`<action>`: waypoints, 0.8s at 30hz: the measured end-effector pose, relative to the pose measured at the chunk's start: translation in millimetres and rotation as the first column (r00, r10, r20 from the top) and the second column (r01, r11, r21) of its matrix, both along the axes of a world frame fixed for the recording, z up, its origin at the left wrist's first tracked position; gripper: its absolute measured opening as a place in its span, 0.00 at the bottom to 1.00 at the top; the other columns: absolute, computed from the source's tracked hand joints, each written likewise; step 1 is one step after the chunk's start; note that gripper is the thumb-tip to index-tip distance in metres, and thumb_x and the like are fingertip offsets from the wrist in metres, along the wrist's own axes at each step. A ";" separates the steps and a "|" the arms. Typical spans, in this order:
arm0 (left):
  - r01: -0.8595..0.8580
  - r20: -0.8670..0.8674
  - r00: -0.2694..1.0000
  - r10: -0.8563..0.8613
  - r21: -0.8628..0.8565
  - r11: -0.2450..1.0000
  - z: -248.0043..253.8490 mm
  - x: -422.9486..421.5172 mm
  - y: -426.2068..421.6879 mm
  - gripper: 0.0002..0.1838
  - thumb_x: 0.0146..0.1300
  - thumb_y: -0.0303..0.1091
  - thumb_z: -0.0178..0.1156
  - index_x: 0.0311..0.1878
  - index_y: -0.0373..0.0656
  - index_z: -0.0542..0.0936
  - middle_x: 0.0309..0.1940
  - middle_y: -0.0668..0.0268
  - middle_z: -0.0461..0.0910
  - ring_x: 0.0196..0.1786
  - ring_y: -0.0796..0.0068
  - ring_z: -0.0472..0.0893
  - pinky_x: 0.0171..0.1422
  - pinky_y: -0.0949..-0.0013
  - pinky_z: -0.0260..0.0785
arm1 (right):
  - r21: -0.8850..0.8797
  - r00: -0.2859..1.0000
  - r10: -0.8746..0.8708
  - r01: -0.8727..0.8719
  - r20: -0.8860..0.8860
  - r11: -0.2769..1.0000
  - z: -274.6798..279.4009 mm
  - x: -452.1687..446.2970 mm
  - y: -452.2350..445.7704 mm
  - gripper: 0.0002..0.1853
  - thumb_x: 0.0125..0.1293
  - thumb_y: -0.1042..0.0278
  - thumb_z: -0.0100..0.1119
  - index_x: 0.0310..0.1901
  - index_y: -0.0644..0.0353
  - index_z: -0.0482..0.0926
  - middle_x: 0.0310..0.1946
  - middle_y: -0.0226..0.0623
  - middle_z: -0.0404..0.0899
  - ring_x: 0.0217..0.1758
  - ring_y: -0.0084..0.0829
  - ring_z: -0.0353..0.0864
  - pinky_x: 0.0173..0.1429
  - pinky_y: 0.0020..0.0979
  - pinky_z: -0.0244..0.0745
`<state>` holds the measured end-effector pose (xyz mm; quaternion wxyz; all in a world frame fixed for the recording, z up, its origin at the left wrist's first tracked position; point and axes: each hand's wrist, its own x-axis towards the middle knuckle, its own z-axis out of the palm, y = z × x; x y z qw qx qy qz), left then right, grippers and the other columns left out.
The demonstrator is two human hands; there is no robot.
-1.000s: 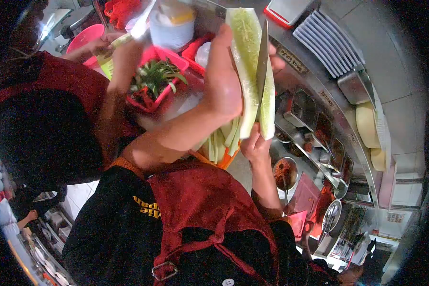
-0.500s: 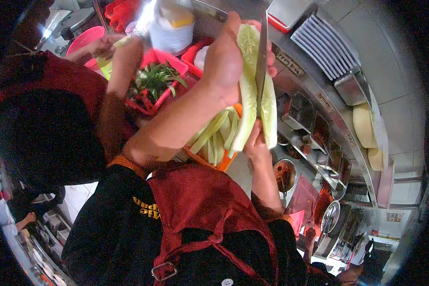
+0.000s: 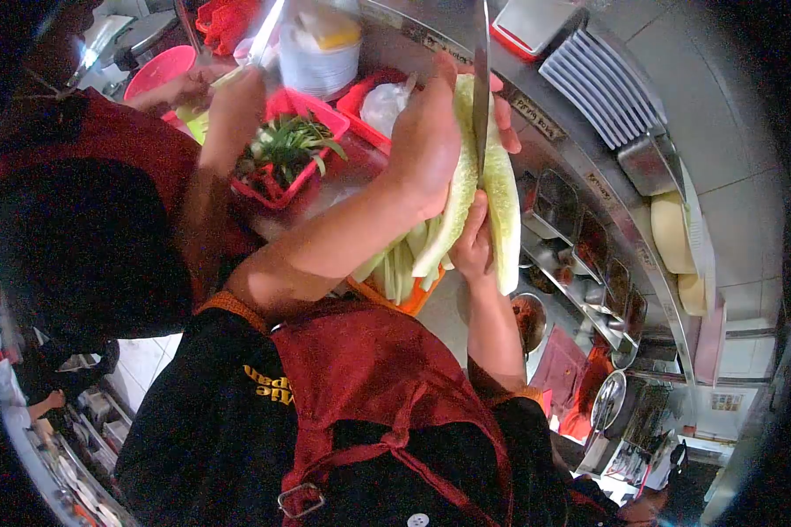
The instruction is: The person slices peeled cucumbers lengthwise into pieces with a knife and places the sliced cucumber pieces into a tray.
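Observation:
My left hand (image 3: 426, 145) is wrapped round the upper part of a cucumber (image 3: 502, 202), with its fingertips showing past the far side. The cucumber is split lengthwise, its pale seedy flesh exposed, and the two long pieces spread apart towards their lower ends. Between them stands a knife (image 3: 481, 88), blade pointing up and away from me. My right hand (image 3: 475, 246) is closed at the knife's lower end, where its handle is hidden. Below the cucumber, an orange basket (image 3: 410, 305) holds several pale green cucumber strips (image 3: 397, 270).
At left, a co-worker's hands (image 3: 237, 88) hold a pale piece and a knife. A pink basket (image 3: 281, 200) of green leaves stands near my left forearm. Behind are stacked white bowls (image 3: 321, 63). Metal food containers (image 3: 555, 206) line the right side, beside a sauce bowl (image 3: 527, 321).
The knife has moved up between the cucumber pieces, which now spread wider at their lower ends. Both hands and the cucumber have shifted slightly right.

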<state>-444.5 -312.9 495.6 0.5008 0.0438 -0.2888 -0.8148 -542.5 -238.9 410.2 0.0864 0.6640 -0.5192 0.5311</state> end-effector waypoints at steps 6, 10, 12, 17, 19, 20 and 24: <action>-0.010 0.043 0.999 0.010 -0.009 1.000 -3.2 -0.3 -3.5 0.29 0.73 0.62 0.34 0.47 0.44 0.73 0.30 0.59 0.77 0.37 0.58 0.81 0.45 0.59 0.75 | 0.128 0.992 0.071 -0.083 0.101 0.988 24.1 6.9 -5.2 0.19 0.74 0.66 0.44 0.60 0.66 0.71 0.54 0.52 0.74 0.57 0.47 0.74 0.58 0.40 0.67; -0.019 0.077 0.997 0.024 -0.059 0.998 -5.8 -0.5 -7.9 0.30 0.73 0.61 0.33 0.47 0.44 0.72 0.32 0.58 0.78 0.39 0.56 0.81 0.47 0.58 0.76 | 0.178 0.985 0.094 -0.120 0.148 0.977 30.4 12.2 -10.3 0.22 0.77 0.65 0.37 0.67 0.64 0.65 0.67 0.50 0.66 0.72 0.44 0.62 0.73 0.38 0.56; -0.017 0.066 0.998 0.021 -0.055 0.998 -7.4 -1.4 -11.3 0.30 0.73 0.61 0.32 0.48 0.44 0.72 0.33 0.57 0.79 0.40 0.57 0.81 0.46 0.57 0.77 | 0.165 0.985 0.106 -0.129 0.140 0.978 37.5 14.0 -14.1 0.22 0.77 0.64 0.37 0.67 0.63 0.65 0.67 0.50 0.66 0.72 0.43 0.62 0.73 0.38 0.56; 0.024 0.095 0.995 -0.018 -0.061 0.998 -15.3 1.8 -18.6 0.32 0.73 0.62 0.30 0.51 0.42 0.72 0.37 0.54 0.81 0.42 0.61 0.81 0.48 0.59 0.76 | 0.099 0.989 0.106 -0.116 0.105 0.988 33.8 11.2 -30.0 0.22 0.77 0.65 0.37 0.67 0.62 0.65 0.67 0.50 0.65 0.73 0.42 0.62 0.73 0.38 0.55; 0.029 0.099 0.995 -0.023 -0.057 0.998 -20.9 2.5 -21.3 0.32 0.73 0.62 0.30 0.52 0.42 0.72 0.39 0.54 0.81 0.42 0.62 0.81 0.50 0.60 0.76 | 0.191 0.994 0.096 -0.104 0.051 0.976 34.0 6.0 -30.0 0.22 0.76 0.63 0.41 0.66 0.63 0.66 0.64 0.50 0.69 0.67 0.43 0.71 0.69 0.38 0.63; -0.001 0.115 0.993 0.017 -0.130 0.991 -24.9 3.3 -22.2 0.32 0.73 0.61 0.30 0.53 0.41 0.72 0.40 0.53 0.81 0.42 0.62 0.81 0.51 0.61 0.75 | 0.193 0.994 0.092 -0.101 0.056 0.976 36.4 2.7 -28.0 0.22 0.76 0.63 0.41 0.66 0.63 0.66 0.64 0.50 0.69 0.67 0.43 0.71 0.69 0.38 0.63; -0.061 0.106 0.991 0.079 -0.161 0.985 -41.1 9.4 -14.9 0.25 0.75 0.50 0.34 0.53 0.38 0.71 0.41 0.53 0.81 0.43 0.67 0.80 0.55 0.63 0.73 | 0.252 0.982 0.002 0.047 -0.189 0.966 39.4 -0.5 -24.6 0.23 0.69 0.58 0.55 0.61 0.62 0.71 0.44 0.52 0.81 0.46 0.50 0.84 0.46 0.37 0.80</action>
